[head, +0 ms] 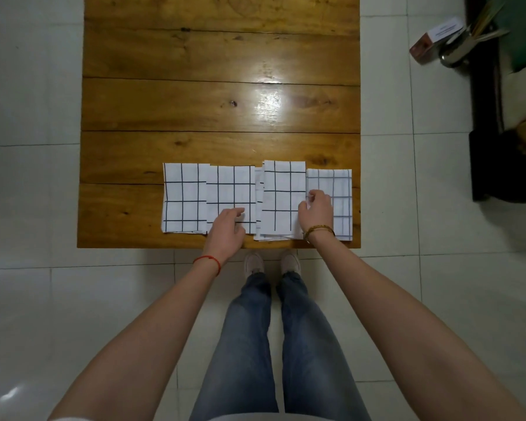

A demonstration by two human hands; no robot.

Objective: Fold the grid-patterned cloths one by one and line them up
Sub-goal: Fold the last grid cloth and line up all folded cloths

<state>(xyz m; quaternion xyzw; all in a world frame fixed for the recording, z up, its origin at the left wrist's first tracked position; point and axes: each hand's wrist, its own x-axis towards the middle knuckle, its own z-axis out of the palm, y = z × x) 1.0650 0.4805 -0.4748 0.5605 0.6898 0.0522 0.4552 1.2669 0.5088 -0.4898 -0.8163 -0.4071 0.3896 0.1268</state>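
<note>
- Along the near edge of the bench (219, 104): four folded grid-patterned cloths in a row, edges overlapping.
- Left hand (227, 227) rests flat on second cloth (231, 189), fingers relaxed.
- Right hand (316, 209) pinches third cloth (283, 196) at its right edge, beside fourth cloth (342, 189); this one sits highest.
- Fingertips hidden.

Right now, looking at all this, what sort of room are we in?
Probably a room in a home, not a workshop. A plank table stands on a white tiled floor, four folded cloths lie in a row along its near edge, and household clutter sits at the upper right.
</note>
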